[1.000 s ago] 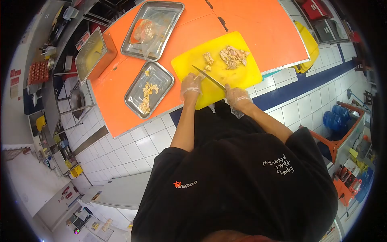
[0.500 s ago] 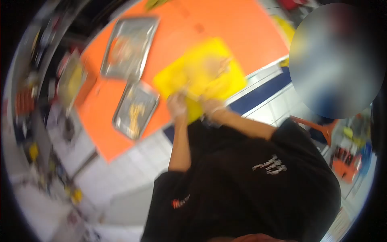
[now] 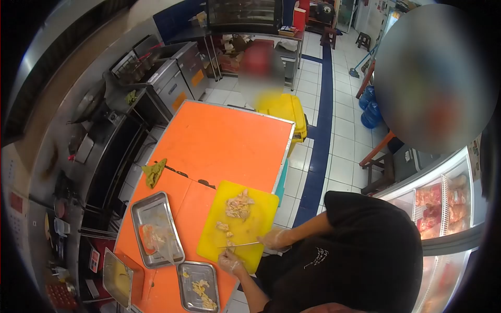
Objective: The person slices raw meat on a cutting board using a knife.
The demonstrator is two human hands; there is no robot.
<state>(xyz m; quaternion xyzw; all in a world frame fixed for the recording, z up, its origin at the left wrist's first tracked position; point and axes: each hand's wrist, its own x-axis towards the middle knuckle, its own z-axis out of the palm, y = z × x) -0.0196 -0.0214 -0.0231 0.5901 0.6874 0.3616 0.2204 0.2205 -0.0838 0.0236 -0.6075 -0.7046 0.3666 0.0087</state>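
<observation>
My right hand, in a clear glove, grips the handle of a knife whose blade lies across the near end of a yellow cutting board. My left hand, also gloved, rests at the board's near edge, fingers on a small piece of meat just below the blade. A pile of pale raw meat lies in the middle of the board, with smaller bits nearer the knife.
The board sits on an orange table. Left of it are a steel tray with a plastic bag, a small tray of cut pieces, a deep pan and a green cloth. A yellow bin and another person are beyond the table.
The view has swung and lifted, so the whole table and kitchen now show. Both hands stay at the board, the knife still in my right hand, its blade now close to my left.
</observation>
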